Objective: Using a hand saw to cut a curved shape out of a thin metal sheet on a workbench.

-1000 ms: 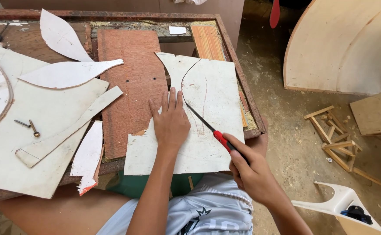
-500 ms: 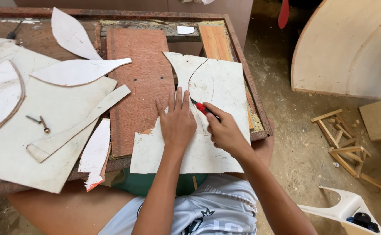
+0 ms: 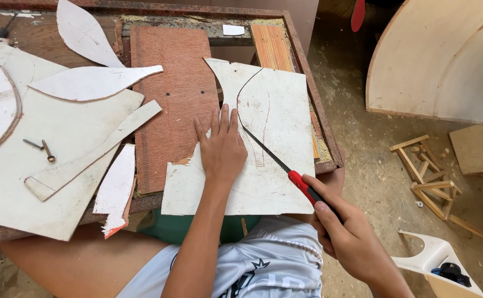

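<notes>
Gripping the red-and-black handle of a narrow handsaw [image 3: 285,171], the right hand [image 3: 352,237] is keeping its grip pressed together around the handle, thumb lying along the top. Running up and away from that grip, the dark blade is lying in a curved cut in a white board [image 3: 269,110], which is resting flat on the desk [image 3: 330,149] with its near edge hanging over the person's lap. Just beside the blade, on the side away from the right hand, the left hand [image 3: 222,146] is pressing flat on the board, its grip spread and pinching nothing. Beyond the left hand, a reddish-brown panel [image 3: 172,99] is lying partly under the board. Farther off on that side, curved white offcuts [image 3: 92,83] and two screws [image 3: 40,148] are sitting on a large white sheet [image 3: 26,193].
</notes>
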